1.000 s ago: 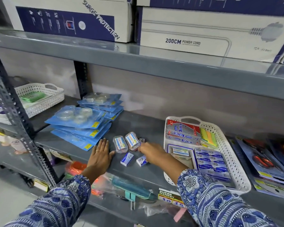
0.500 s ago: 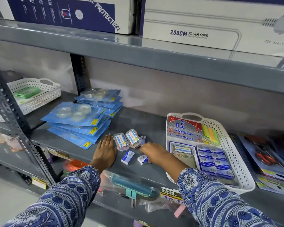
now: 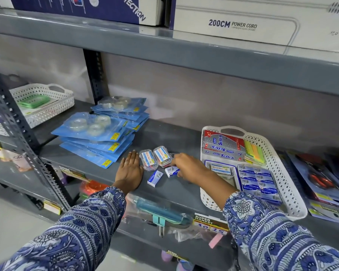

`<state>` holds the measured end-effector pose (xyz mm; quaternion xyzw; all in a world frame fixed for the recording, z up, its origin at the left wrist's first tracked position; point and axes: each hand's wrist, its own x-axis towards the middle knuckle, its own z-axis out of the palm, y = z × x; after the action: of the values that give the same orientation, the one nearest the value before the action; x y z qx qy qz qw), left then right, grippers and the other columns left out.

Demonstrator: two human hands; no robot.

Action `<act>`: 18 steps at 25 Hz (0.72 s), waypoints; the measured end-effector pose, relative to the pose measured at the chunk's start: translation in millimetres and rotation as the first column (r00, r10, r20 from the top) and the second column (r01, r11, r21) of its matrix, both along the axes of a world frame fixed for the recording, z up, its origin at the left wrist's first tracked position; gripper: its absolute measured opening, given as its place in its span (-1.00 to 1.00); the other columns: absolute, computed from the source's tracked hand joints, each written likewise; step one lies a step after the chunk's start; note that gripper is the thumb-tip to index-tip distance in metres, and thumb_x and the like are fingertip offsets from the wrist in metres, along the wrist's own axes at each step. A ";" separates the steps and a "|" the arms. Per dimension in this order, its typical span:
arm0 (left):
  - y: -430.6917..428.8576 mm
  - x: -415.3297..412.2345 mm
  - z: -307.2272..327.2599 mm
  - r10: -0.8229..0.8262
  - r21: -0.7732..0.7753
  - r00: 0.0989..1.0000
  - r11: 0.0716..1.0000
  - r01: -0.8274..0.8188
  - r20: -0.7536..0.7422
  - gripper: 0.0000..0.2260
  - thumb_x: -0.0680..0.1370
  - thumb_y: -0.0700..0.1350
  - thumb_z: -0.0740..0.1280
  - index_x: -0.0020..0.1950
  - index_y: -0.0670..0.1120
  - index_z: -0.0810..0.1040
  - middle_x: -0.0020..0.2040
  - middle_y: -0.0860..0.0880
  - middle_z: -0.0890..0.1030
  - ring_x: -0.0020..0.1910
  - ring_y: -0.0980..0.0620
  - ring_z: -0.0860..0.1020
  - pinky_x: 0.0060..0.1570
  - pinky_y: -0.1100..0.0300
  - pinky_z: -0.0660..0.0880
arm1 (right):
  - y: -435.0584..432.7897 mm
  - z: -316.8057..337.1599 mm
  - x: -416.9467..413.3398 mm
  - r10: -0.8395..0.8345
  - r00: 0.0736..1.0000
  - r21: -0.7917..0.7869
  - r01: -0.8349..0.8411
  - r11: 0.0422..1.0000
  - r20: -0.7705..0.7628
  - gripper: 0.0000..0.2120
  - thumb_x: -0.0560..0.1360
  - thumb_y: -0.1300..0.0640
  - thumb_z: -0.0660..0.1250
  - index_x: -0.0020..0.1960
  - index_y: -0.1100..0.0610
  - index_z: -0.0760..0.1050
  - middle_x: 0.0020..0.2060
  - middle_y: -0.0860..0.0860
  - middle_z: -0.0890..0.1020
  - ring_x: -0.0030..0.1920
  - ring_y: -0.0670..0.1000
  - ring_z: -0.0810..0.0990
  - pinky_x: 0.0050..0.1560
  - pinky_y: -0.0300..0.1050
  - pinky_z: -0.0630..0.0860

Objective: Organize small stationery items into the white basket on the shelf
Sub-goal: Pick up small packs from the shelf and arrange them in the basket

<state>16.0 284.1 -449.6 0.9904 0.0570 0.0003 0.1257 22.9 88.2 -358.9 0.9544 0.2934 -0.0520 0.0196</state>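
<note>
**shelfstacker:** Grey metal shelf (image 3: 98, 163), white basket (image 3: 278, 159) sitting at the right end of it, already holding Softek boxes (image 3: 221, 147), sticky notes (image 3: 253, 152) and a block of blue staple packs (image 3: 257, 178). Loose stuff still out on the shelf: two clear plastic cases (image 3: 156, 159) side by side, and two small blue-and-white boxes. Right hand (image 3: 188, 166) is curled over the nearer small box (image 3: 171, 171), fingertips touching it, looks like it's closing on it but not lifted, so honestly can't tell if it's a real grip yet. Left hand (image 3: 129, 171) is just flat on the shelf, palm down, holding nothing. Tips?

**binwrangler:** I'd pinch that box by its long sides, it's light and will skate on the smooth metal if you push down on it. Then go over the basket rim, not into it. There's bare floor in the near left corner of the basket, drop it there.

**shelfstacker:** And the other small box (image 3: 155, 178)?

**binwrangler:** It lies just beside the left hand, so that hand could grab it. Watch the clear cases right behind your fingers, easy to knock. The stack of blue tape packs (image 3: 98, 139) is off to the left, well out of the way.
</note>
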 end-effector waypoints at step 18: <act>6.6 6.5 -13.9 -0.028 0.005 0.996 1.000 0.028 0.081 -0.53 0.61 -0.10 0.00 0.51 -0.19 0.03 0.56 -0.12 0.04 0.55 -0.05 -0.01 0.51 -0.01 -0.05 | -229.4 20.5 -41.0 -0.472 0.861 0.158 0.501 0.851 -0.190 -0.76 0.35 0.31 0.44 0.02 0.26 0.58 0.00 0.14 0.62 0.03 0.11 0.58 0.03 -0.05 0.52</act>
<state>22.5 290.7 -463.5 0.9906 0.0380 0.0387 0.1259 -18.1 -141.2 -338.4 0.9881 0.0461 -0.0938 -0.1124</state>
